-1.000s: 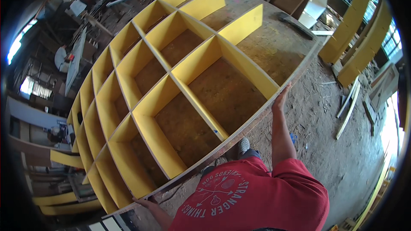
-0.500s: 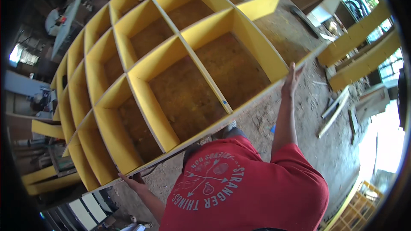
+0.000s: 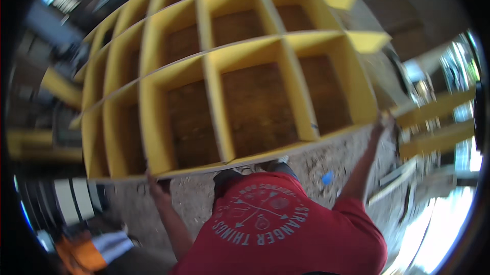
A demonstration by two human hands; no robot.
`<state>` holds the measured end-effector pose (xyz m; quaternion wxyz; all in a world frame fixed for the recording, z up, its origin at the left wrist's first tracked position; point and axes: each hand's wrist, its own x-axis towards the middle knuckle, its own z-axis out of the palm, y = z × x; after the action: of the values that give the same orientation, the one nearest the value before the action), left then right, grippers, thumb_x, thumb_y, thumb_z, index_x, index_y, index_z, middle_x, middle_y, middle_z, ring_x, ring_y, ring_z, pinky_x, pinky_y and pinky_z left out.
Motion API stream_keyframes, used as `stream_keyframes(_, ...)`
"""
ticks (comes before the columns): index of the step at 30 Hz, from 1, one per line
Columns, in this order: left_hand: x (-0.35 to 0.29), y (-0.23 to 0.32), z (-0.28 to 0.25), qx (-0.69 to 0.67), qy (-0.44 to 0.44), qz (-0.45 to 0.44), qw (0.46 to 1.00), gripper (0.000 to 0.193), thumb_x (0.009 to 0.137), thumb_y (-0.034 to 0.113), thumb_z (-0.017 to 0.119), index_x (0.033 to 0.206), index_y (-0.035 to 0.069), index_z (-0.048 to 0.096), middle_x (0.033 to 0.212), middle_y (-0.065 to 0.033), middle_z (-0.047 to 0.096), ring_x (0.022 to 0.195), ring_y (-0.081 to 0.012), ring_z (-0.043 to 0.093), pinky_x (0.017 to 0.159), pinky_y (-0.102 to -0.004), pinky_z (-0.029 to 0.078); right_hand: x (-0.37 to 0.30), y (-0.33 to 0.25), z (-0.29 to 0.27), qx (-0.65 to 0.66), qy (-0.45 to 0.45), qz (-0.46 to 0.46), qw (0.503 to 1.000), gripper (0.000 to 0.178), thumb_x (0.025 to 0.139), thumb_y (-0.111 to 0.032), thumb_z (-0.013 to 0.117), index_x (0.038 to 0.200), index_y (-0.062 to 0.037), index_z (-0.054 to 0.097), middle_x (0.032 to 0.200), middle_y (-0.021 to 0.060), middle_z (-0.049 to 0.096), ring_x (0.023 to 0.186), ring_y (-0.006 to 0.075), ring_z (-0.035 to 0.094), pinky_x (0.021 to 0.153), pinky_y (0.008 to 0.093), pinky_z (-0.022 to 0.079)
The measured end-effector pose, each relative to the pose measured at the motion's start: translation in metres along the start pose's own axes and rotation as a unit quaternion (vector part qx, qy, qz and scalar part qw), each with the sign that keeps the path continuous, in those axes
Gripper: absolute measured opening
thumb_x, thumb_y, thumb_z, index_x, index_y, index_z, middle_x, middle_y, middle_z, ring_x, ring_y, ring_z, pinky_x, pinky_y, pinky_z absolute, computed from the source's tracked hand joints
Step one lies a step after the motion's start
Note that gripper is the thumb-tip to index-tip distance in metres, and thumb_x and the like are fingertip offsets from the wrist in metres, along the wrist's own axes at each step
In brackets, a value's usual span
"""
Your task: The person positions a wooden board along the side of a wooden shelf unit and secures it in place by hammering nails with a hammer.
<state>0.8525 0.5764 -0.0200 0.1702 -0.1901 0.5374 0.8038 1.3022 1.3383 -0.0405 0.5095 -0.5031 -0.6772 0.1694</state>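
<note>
A large yellow wooden shelving unit (image 3: 154,132) spreads out in front of me, its open compartments facing up and their bottoms brown. Around its near edge, left of the middle, my left hand (image 3: 160,189) is closed. At the near right corner my right hand (image 3: 383,121) grips the same edge, blurred by motion. Both arms are stretched wide and the near edge runs between them. The fingers under the edge are partly hidden.
Yellow boards (image 3: 439,145) stick out at the right, and more boards (image 3: 46,142) lie at the left. Dirt floor (image 3: 311,165) shows below the edge, with a blue scrap (image 3: 327,177) on it. An orange thing (image 3: 84,254) is at the lower left.
My view has turned, so the unit's near edge now lies more level across the picture. Both hands still hold that edge. The orange thing has come into view at the lower left.
</note>
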Motion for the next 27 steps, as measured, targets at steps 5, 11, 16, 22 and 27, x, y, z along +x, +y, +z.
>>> stream_keyframes(5, 0.017, 0.009, -0.025, 0.010, 0.050, 0.035, 0.998, 0.054, 0.100, 0.039, 0.075, 0.139, 0.005, 0.059, 0.123, -0.0051, 0.070, 0.116, -0.0181, 0.065, 0.096, -0.0335, 0.054, -0.056, -0.159, 0.041, -0.179, 0.039, -0.118, 0.976, 0.046, 0.098, -0.031, 0.073, 0.135, -0.0044, 0.067, 0.150, 0.0201, 0.057, 0.145, 0.0404, 0.047, 0.122, 0.0558, 0.036)
stream_keyframes(11, 0.022, 0.014, -0.050, -0.078, 0.095, 0.088, 0.988, 0.050, 0.102, 0.038, 0.072, 0.139, 0.009, 0.055, 0.127, -0.0019, 0.063, 0.116, -0.0142, 0.062, 0.101, -0.0335, 0.050, -0.187, -0.391, 0.108, 0.023, -0.258, -0.201, 0.945, 0.038, 0.098, -0.016, 0.072, 0.133, -0.0038, 0.067, 0.154, 0.0199, 0.055, 0.145, 0.0373, 0.049, 0.121, 0.0529, 0.037)
stream_keyframes(16, 0.056, 0.036, -0.108, -0.081, 0.110, 0.168, 0.976, 0.070, 0.111, 0.049, 0.051, 0.163, 0.005, 0.033, 0.161, -0.0122, 0.045, 0.145, -0.0245, 0.046, 0.122, -0.0386, 0.034, -0.308, -0.496, 0.126, 0.133, -0.463, -0.213, 0.850, 0.035, 0.090, -0.006, 0.078, 0.124, -0.0032, 0.072, 0.153, 0.0221, 0.054, 0.147, 0.0387, 0.048, 0.121, 0.0520, 0.038)
stream_keyframes(22, 0.094, 0.098, -0.142, -0.076, 0.160, 0.185, 0.967, 0.072, 0.111, 0.055, 0.046, 0.159, 0.003, 0.038, 0.159, -0.0137, 0.048, 0.145, -0.0266, 0.047, 0.122, -0.0408, 0.034, -0.407, -0.545, 0.122, 0.167, -0.583, -0.192, 0.772, 0.041, 0.087, -0.011, 0.083, 0.126, -0.0057, 0.072, 0.150, 0.0226, 0.056, 0.144, 0.0409, 0.050, 0.119, 0.0493, 0.042)
stream_keyframes(27, 0.136, 0.120, -0.209, -0.102, 0.203, 0.218, 0.949, 0.075, 0.109, 0.056, 0.049, 0.161, 0.005, 0.033, 0.162, -0.0121, 0.043, 0.147, -0.0276, 0.044, 0.122, -0.0414, 0.034, -0.450, -0.548, 0.129, 0.131, -0.560, -0.275, 0.771, 0.041, 0.089, -0.018, 0.083, 0.125, -0.0055, 0.070, 0.144, 0.0220, 0.060, 0.134, 0.0425, 0.057, 0.111, 0.0504, 0.048)
